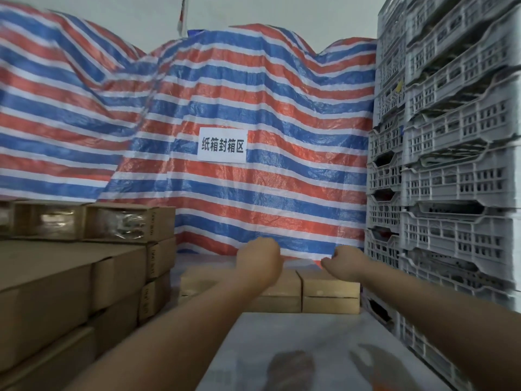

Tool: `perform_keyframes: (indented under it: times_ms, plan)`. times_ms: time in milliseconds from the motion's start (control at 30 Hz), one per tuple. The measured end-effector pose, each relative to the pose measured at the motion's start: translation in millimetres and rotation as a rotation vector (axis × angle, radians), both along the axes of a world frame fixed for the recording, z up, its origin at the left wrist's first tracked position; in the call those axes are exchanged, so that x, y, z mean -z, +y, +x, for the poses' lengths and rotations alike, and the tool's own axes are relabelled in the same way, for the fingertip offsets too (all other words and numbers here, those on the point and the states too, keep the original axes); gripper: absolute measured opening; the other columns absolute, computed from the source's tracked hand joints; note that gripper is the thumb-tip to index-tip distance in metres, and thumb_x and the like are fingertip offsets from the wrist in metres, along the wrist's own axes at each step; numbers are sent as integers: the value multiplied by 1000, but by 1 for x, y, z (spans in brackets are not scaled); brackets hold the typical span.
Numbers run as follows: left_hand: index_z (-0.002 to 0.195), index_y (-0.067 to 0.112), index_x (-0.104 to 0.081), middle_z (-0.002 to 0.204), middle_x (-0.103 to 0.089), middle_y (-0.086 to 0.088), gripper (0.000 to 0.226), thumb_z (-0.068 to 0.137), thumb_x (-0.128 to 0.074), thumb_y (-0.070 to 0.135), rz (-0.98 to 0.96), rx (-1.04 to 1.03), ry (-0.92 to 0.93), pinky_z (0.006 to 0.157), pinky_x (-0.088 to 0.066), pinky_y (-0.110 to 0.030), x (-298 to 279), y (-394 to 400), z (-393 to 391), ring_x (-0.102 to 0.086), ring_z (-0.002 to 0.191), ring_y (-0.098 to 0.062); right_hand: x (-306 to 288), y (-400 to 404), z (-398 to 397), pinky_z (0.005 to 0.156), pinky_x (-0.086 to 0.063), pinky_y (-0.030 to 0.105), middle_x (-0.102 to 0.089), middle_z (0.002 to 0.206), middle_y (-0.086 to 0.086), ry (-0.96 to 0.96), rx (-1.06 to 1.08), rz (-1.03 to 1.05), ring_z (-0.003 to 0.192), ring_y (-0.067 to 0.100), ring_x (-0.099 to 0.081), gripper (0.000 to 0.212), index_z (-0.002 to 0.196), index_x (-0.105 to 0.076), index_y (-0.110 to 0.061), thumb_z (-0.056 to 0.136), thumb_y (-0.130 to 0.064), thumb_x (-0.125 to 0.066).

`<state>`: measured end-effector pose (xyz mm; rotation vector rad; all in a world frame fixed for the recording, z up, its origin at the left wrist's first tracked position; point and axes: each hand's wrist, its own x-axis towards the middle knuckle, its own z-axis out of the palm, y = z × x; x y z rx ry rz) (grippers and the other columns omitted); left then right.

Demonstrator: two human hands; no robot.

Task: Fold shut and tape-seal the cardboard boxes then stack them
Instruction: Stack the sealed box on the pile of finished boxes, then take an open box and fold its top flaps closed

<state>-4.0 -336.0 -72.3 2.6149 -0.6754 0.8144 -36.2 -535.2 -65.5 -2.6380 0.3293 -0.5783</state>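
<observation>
Both my arms reach straight ahead to the far end of the white table (310, 334). My left hand (259, 259) and my right hand (348, 263) hover with fingers curled under, just above a low stack of closed cardboard boxes (329, 290) at the table's far edge. The boxes lie side by side in two layers, and my left forearm hides part of the left ones (197, 283). I see nothing held in either hand. The fingertips are hidden behind the backs of the hands.
Tall stacks of flat brown cartons (70, 283) fill the left side. Grey plastic crates (451, 165) are piled high on the right. A red, white and blue striped tarp (253, 94) with a paper sign (222, 145) hangs behind. Blurred dark and reddish objects (293, 368) lie near me on the table.
</observation>
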Motion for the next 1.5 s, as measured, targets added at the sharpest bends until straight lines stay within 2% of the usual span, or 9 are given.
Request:
perform_keyframes:
  times_ms: [167, 367, 467, 633, 967, 1067, 1233, 1400, 1500]
  plan:
    - [54, 17, -54, 53, -52, 2, 41, 93, -60, 28, -244, 82, 33, 56, -49, -27, -9, 63, -68, -53, 53, -14, -19, 64, -60, 53, -34, 24, -48, 70, 1, -34, -69, 23, 61, 14, -45, 31, 71, -49, -16, 97, -33, -53]
    - [86, 6, -70, 86, -70, -12, 32, 96, -53, 31, -368, 140, 118, 76, -61, -45, 8, 133, -128, -69, 80, -24, -14, 140, -115, 61, -44, 25, -59, 86, 1, -17, -168, 24, 78, 15, -55, 22, 85, -59, -16, 95, -35, -56]
    - [81, 9, -73, 80, -71, -8, 28, 92, -58, 30, -378, 106, 92, 75, -61, -43, 15, 164, -149, -69, 77, -21, -9, 174, -133, 74, -49, 27, -62, 95, 0, -27, -233, 49, 90, 18, -60, 22, 99, -63, -16, 95, -37, -57]
    - [71, 18, -75, 68, -69, 4, 23, 89, -64, 28, -432, 52, 78, 70, -61, -37, 20, 202, -168, -67, 68, -10, -7, 209, -154, 57, -37, 20, -58, 77, -9, -21, -328, 64, 75, 9, -55, 21, 77, -54, -30, 93, -42, -61]
    - [66, 19, -74, 59, -67, 9, 24, 86, -65, 28, -635, 113, 113, 58, -54, -26, 15, 235, -176, -63, 59, -4, 3, 237, -142, 59, -41, 18, -63, 93, -6, 10, -353, 43, 86, 10, -58, 13, 98, -59, -27, 93, -39, -60]
    - [61, 18, -71, 50, -61, 12, 27, 86, -65, 29, -614, 84, 117, 49, -43, -19, 15, 242, -173, -57, 49, 2, 9, 244, -131, 73, -48, 22, -62, 92, -9, 10, -371, 72, 85, 10, -58, 16, 104, -57, -28, 93, -37, -63]
    - [65, 18, -72, 58, -66, 9, 25, 86, -64, 29, -551, 13, 65, 51, -51, -22, 1, 258, -157, -62, 53, -1, 4, 264, -108, 94, -54, 36, -64, 100, -4, 20, -404, 78, 94, 15, -61, 20, 109, -57, -27, 93, -37, -63]
    - [66, 19, -72, 59, -67, 7, 25, 88, -64, 29, -472, -78, -28, 56, -58, -31, -37, 284, -122, -65, 57, -6, -22, 294, -75, 72, -51, 25, -66, 92, 2, -3, -468, 54, 84, 14, -61, 26, 98, -62, -17, 97, -43, -58]
    - [70, 17, -70, 61, -67, 2, 28, 91, -62, 35, -440, -170, -55, 60, -59, -33, -59, 301, -91, -66, 61, -12, -38, 309, -44, 57, -41, 23, -53, 69, 3, -21, -483, -1, 66, 14, -52, 30, 74, -58, -15, 95, -36, -55]
